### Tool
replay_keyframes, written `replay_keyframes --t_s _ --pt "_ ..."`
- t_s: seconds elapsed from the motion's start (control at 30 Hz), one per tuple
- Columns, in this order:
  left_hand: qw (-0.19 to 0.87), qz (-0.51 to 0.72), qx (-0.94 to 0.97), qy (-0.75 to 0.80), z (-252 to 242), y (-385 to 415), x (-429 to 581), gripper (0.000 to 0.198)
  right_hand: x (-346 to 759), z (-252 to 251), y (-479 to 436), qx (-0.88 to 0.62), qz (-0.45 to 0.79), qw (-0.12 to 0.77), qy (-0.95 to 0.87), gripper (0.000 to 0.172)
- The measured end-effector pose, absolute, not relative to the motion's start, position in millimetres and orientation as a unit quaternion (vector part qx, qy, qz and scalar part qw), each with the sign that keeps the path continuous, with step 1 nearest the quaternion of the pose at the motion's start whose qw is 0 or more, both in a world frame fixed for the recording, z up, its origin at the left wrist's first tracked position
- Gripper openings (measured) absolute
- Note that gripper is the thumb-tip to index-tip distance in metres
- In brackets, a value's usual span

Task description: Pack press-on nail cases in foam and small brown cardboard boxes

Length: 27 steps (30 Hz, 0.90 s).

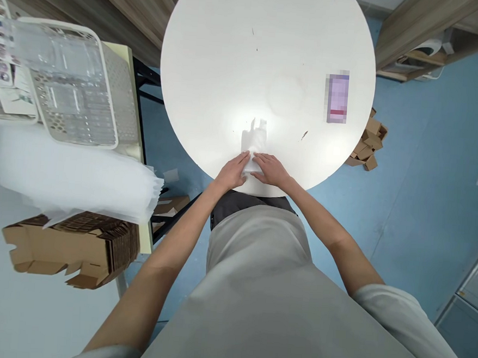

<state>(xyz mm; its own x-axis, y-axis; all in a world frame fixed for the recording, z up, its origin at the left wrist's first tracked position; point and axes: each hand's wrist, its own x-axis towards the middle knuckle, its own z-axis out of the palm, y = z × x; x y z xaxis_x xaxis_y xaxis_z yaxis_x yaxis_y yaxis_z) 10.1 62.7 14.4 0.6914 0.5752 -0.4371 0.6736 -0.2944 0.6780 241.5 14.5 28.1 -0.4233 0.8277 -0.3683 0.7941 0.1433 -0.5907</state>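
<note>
A small white sheet of thin wrapping material (258, 139), crumpled at its far end, lies on the round white table (215, 52) near the front edge. Its near part looks folded or rolled; whether anything is inside cannot be seen. From the left side, my left hand (233, 171) grips this near part, fingers on top and thumb towards me. My right hand (273, 170) holds the same part from the right, its thumb also at the near edge. The fingertips of both hands almost meet over the sheet.
A blurred purple item (338, 97) lies on the table's right. On the left side table are a white basket (124, 94) with clear plastic packs, a stack of white sheets (75, 173) and flattened cardboard boxes (66, 249). Small brown cartons (370, 142) lie on the floor at right.
</note>
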Motion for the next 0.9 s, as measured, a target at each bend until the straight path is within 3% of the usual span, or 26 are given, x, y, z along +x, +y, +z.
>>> replay_keyframes --t_s 0.27,0.47,0.63,0.9 --pt "0.496 -0.004 0.676 0.545 26 88 20 0.046 243 34 54 -0.604 0.391 -0.001 -0.694 0.052" --pt "0.448 -0.003 0.647 0.617 19 108 39 0.022 241 11 76 -0.703 0.344 0.045 -0.621 0.046" --pt "0.389 0.017 0.657 0.646 19 99 56 0.027 221 4 68 -0.735 0.297 0.078 -0.605 0.038" --pt "0.409 0.035 0.709 0.574 23 78 64 0.041 207 14 27 -0.673 0.301 0.074 -0.671 0.061"
